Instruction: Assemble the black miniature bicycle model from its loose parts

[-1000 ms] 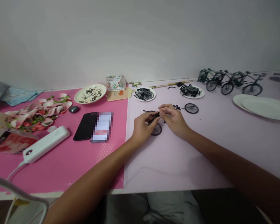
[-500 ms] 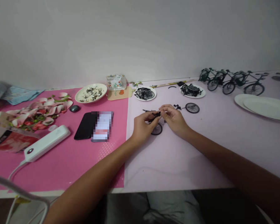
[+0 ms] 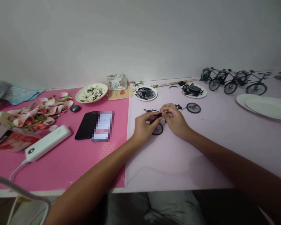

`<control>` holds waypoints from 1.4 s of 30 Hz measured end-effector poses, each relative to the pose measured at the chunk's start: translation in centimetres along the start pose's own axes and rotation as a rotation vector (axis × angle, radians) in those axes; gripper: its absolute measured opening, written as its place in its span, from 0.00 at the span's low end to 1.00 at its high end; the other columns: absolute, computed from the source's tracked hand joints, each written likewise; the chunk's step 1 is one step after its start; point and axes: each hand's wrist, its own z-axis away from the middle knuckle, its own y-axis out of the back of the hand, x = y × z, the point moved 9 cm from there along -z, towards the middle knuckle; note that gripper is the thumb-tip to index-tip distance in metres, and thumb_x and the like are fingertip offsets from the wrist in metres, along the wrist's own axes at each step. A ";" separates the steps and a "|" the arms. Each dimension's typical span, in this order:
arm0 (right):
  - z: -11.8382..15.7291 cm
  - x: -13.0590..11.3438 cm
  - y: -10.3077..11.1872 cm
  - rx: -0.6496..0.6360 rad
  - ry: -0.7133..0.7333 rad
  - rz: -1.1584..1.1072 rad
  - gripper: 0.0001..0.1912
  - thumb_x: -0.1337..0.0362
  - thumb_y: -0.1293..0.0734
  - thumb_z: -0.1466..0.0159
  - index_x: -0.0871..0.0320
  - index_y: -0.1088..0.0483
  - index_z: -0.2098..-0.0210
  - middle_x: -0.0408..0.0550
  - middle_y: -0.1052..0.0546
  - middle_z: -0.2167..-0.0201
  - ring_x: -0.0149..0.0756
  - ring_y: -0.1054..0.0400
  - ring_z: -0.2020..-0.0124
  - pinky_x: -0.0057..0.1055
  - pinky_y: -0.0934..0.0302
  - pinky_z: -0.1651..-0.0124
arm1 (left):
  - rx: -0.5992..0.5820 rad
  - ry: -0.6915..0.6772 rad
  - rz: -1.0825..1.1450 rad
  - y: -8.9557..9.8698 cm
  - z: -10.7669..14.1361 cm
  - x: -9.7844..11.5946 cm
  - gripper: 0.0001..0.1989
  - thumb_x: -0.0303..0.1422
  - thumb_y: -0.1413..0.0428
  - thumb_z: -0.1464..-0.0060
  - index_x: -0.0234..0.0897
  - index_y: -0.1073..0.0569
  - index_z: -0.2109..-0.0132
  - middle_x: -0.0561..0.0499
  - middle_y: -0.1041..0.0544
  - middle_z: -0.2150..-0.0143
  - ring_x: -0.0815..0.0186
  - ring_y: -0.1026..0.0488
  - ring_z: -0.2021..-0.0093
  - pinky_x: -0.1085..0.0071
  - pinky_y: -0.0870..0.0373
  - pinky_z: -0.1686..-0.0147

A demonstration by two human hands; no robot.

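Observation:
Between the fingertips of both hands is a small black model bicycle part, mostly hidden by the fingers. My left hand pinches it from the left, and my right hand closes on its right end. Just below them a black spoked wheel lies on the table, partly behind my left fingers. Behind the hands is a thin black frame piece. To the right lies another spoked wheel, with a small black piece beside it.
Black parts fill two white plates at the back. Several assembled model bicycles stand at the back right, behind stacked white plates. Leftward are two phones, a white power bank, a bowl and pink petals.
Both hands stay nearly in place, still closed on the small black part, with slight finger movement. The whole view has shifted very slightly.

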 end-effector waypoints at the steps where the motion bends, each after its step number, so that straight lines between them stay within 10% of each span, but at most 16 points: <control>1: 0.0 -0.3 0.1 0.002 0.014 0.016 0.22 0.40 0.36 0.27 0.51 0.27 0.62 0.53 0.24 0.55 0.48 0.30 0.48 0.52 0.37 0.38 | 0.000 0.001 0.004 0.0 0.0 0.0 0.12 0.34 0.32 0.42 0.38 0.14 0.51 0.44 0.13 0.54 0.61 0.16 0.59 0.65 0.19 0.54; 42: 0.0 -0.4 -0.1 -0.021 0.038 0.049 0.21 0.40 0.39 0.26 0.50 0.29 0.60 0.53 0.25 0.55 0.50 0.31 0.47 0.53 0.36 0.38 | 0.000 0.016 0.000 0.0 0.0 0.0 0.12 0.33 0.32 0.42 0.39 0.14 0.51 0.45 0.13 0.54 0.62 0.16 0.58 0.65 0.19 0.53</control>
